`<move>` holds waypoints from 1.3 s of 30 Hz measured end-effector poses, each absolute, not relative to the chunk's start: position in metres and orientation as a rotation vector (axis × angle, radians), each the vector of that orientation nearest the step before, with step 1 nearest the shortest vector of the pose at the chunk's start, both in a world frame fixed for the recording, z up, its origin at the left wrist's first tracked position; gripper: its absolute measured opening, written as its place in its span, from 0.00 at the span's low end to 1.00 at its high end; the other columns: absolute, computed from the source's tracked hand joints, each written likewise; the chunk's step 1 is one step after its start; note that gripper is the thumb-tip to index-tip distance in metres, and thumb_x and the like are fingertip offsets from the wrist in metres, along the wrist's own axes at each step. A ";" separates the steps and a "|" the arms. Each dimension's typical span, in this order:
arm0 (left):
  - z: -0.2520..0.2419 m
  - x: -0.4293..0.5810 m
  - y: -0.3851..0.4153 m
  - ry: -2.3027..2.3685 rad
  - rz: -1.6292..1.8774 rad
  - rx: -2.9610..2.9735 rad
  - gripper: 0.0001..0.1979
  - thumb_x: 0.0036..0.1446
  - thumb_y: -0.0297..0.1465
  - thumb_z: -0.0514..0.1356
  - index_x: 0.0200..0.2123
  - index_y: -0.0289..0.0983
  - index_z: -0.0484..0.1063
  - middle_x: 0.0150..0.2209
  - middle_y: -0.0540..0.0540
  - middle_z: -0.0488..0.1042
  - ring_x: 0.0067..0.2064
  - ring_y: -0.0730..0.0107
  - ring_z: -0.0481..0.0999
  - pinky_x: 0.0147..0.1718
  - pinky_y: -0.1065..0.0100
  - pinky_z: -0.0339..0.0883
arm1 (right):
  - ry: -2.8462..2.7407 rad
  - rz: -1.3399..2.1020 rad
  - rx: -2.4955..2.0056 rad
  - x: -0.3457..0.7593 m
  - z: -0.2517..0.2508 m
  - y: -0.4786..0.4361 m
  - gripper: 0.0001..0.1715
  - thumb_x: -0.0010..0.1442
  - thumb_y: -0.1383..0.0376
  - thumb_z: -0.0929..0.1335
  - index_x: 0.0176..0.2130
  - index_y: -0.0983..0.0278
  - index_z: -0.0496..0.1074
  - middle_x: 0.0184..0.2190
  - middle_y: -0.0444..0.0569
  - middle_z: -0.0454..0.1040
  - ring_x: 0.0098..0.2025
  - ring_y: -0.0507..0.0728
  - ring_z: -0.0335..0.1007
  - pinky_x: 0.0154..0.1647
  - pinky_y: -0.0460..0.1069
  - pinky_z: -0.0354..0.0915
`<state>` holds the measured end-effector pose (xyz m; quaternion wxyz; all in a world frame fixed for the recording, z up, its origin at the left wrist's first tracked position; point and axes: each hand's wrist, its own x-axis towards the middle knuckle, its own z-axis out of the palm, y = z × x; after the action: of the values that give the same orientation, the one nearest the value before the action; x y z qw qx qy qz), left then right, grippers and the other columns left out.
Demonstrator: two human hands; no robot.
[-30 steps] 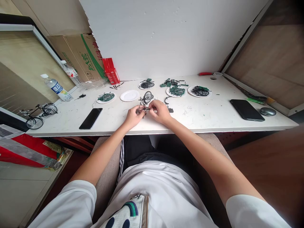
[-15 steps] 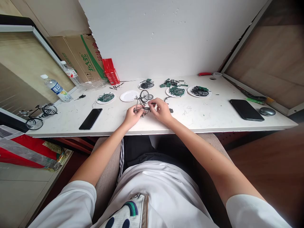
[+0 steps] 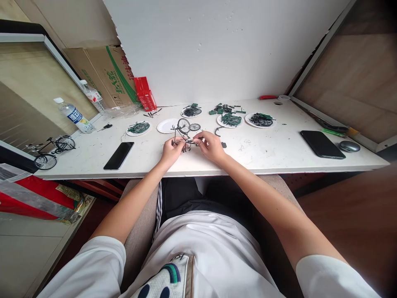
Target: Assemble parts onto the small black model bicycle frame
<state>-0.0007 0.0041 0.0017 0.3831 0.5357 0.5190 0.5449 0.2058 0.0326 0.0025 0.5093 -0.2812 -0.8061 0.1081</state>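
A white table (image 3: 279, 153) is seen from above, across the lap of a seated person in a white shirt. A large cardboard box (image 3: 102, 74) with green printing is leaned against the wall at the far left, with a red carton (image 3: 144, 93) just beside it.

Two black phones are laid flat: one (image 3: 118, 149) at the left near the front edge, one (image 3: 321, 144) at the right, with a dark computer mouse (image 3: 349, 146) just beside it. Two plastic water bottles (image 3: 73, 115) are lying at the far left, and a finished model bicycle (image 3: 49, 151) is standing on the left ledge.

Five white paper plates are set in a row at the back. The leftmost plate (image 3: 137, 128) is filled with green and black parts. The next plate (image 3: 166, 126) has no parts visible on it. The middle plate (image 3: 191, 111) is heaped with dark parts. One plate to the right (image 3: 228, 120) is piled with green parts, and the rightmost (image 3: 259, 120) with black parts. Loose green pieces (image 3: 223, 109) are scattered behind them.

At the table's middle, a small part-built model bicycle (image 3: 183, 134) is held just above the surface, one spoked wheel raised at the back. It is pinched at its left end by the left hand (image 3: 171, 150) and at its right end by the fingertips of the right hand (image 3: 211, 146). A loose spoked wheel (image 3: 195, 126) is lying just behind.
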 end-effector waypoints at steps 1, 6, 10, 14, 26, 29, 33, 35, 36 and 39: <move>0.002 -0.001 0.004 1.321 1.391 1.370 0.19 0.58 0.42 0.70 0.45 0.34 0.81 0.35 0.40 0.85 0.35 0.62 0.84 0.31 0.67 0.71 | -1.957 0.267 -0.675 0.206 0.002 0.033 0.17 0.78 0.53 0.65 0.44 0.60 0.77 0.40 0.52 0.84 0.41 0.59 0.79 0.44 0.53 0.72; 0.001 0.000 0.004 1.324 1.380 1.395 0.18 0.58 0.43 0.70 0.44 0.35 0.81 0.35 0.41 0.85 0.35 0.62 0.83 0.33 0.67 0.73 | -2.011 0.273 -0.711 0.204 0.000 0.034 0.15 0.77 0.54 0.67 0.45 0.60 0.78 0.42 0.52 0.85 0.42 0.60 0.80 0.43 0.53 0.72; 0.002 0.000 0.003 1.315 1.369 1.406 0.18 0.58 0.44 0.71 0.43 0.35 0.81 0.34 0.41 0.84 0.34 0.63 0.83 0.33 0.66 0.73 | -1.982 0.297 -0.728 0.204 0.001 0.033 0.15 0.77 0.55 0.67 0.45 0.60 0.79 0.42 0.52 0.85 0.41 0.60 0.80 0.43 0.53 0.73; 0.001 -0.001 0.003 1.287 1.364 1.426 0.18 0.59 0.44 0.70 0.43 0.35 0.80 0.34 0.42 0.84 0.34 0.64 0.82 0.34 0.65 0.74 | -1.989 0.335 -0.740 0.204 0.002 0.032 0.15 0.76 0.54 0.67 0.45 0.60 0.80 0.43 0.53 0.86 0.42 0.60 0.81 0.44 0.54 0.74; 0.002 -0.001 0.002 1.299 1.360 1.441 0.18 0.59 0.44 0.70 0.43 0.35 0.80 0.33 0.42 0.84 0.34 0.64 0.82 0.34 0.65 0.74 | -2.026 0.312 -0.749 0.203 0.000 0.036 0.12 0.74 0.58 0.69 0.45 0.61 0.82 0.43 0.53 0.87 0.44 0.61 0.83 0.49 0.55 0.75; 0.001 -0.002 0.004 1.304 1.364 1.442 0.18 0.59 0.43 0.70 0.43 0.35 0.80 0.35 0.41 0.85 0.34 0.64 0.82 0.34 0.66 0.73 | -2.024 0.325 -0.722 0.203 0.000 0.037 0.12 0.73 0.64 0.67 0.45 0.61 0.82 0.42 0.52 0.87 0.45 0.61 0.84 0.50 0.55 0.76; -0.001 -0.003 0.005 1.320 1.367 1.444 0.18 0.59 0.43 0.70 0.44 0.35 0.81 0.36 0.41 0.85 0.34 0.64 0.82 0.33 0.67 0.72 | -2.050 0.355 -0.748 0.203 0.000 0.036 0.17 0.71 0.71 0.64 0.46 0.61 0.82 0.43 0.51 0.87 0.46 0.60 0.85 0.51 0.55 0.76; -0.001 -0.003 0.005 1.336 1.367 1.443 0.18 0.59 0.43 0.70 0.44 0.35 0.81 0.37 0.41 0.85 0.34 0.65 0.81 0.32 0.67 0.71 | -2.059 0.358 -0.756 0.204 0.001 0.035 0.18 0.70 0.73 0.64 0.47 0.61 0.82 0.44 0.52 0.87 0.47 0.60 0.86 0.51 0.54 0.76; -0.002 -0.003 0.005 1.344 1.367 1.440 0.18 0.59 0.43 0.70 0.44 0.35 0.81 0.37 0.41 0.85 0.33 0.65 0.81 0.32 0.67 0.71 | -2.064 0.355 -0.757 0.205 0.001 0.035 0.18 0.70 0.73 0.64 0.47 0.61 0.82 0.44 0.52 0.87 0.47 0.60 0.86 0.51 0.54 0.76; -0.002 -0.003 0.005 1.339 1.366 1.433 0.18 0.59 0.43 0.70 0.44 0.35 0.81 0.36 0.41 0.84 0.33 0.65 0.81 0.32 0.67 0.71 | -2.090 0.329 -0.792 0.205 0.001 0.035 0.16 0.71 0.72 0.65 0.48 0.61 0.81 0.44 0.51 0.87 0.46 0.60 0.86 0.49 0.53 0.75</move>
<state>-0.0026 0.0050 -0.0020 0.3671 0.5576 0.5211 0.5318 0.2054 0.0355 0.0006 0.4272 -0.3169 -0.8365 0.1318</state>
